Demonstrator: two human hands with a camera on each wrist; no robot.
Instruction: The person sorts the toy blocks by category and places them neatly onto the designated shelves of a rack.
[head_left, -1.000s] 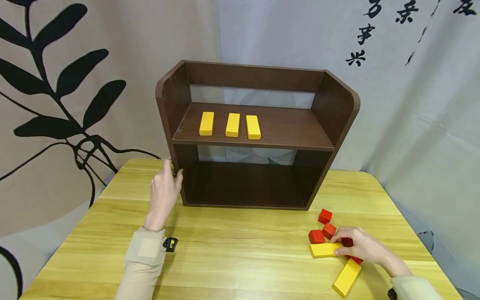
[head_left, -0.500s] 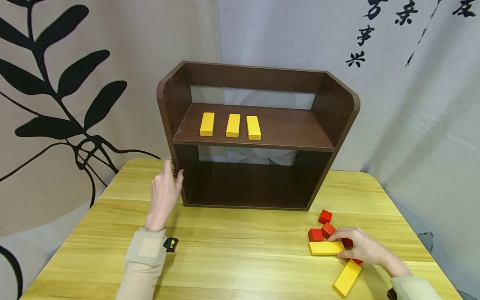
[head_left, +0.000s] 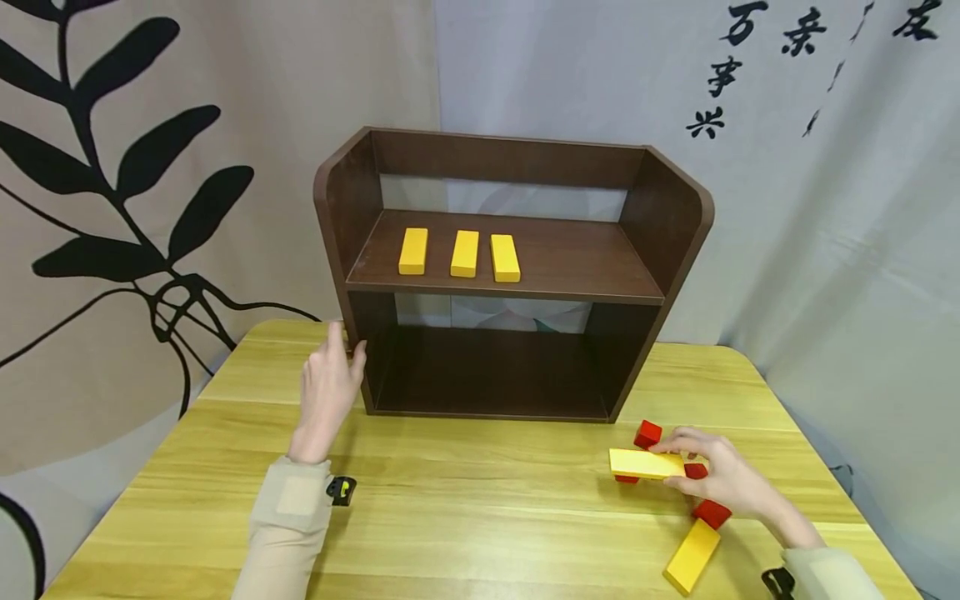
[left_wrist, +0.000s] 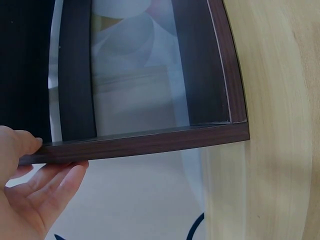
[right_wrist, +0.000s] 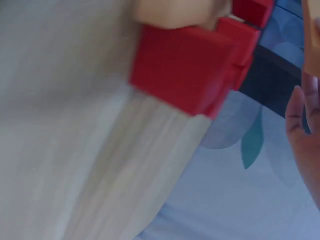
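Observation:
My left hand (head_left: 327, 392) holds the left side panel of a dark brown two-tier shelf (head_left: 510, 287). In the left wrist view the thumb lies on one face of the panel and the fingers on the other. My right hand (head_left: 716, 473) pinches a yellow rectangular block (head_left: 637, 463) at its right end, raised over the red cubes. That block shows at the right edge of the right wrist view. One red cube (head_left: 648, 432) sits behind the held block, another (head_left: 712, 513) by the wrist; others are partly hidden. A second yellow block (head_left: 692, 557) lies on the table nearer the front.
Three yellow blocks (head_left: 465, 254) lie in a row on the upper tier of the shelf, toward its left. The wooden table (head_left: 465, 508) carries everything, with a printed curtain (head_left: 840, 217) behind it.
My right hand has lifted the yellow block off the table and moved it up and slightly left, over the red cubes. My left hand stays on the shelf's side.

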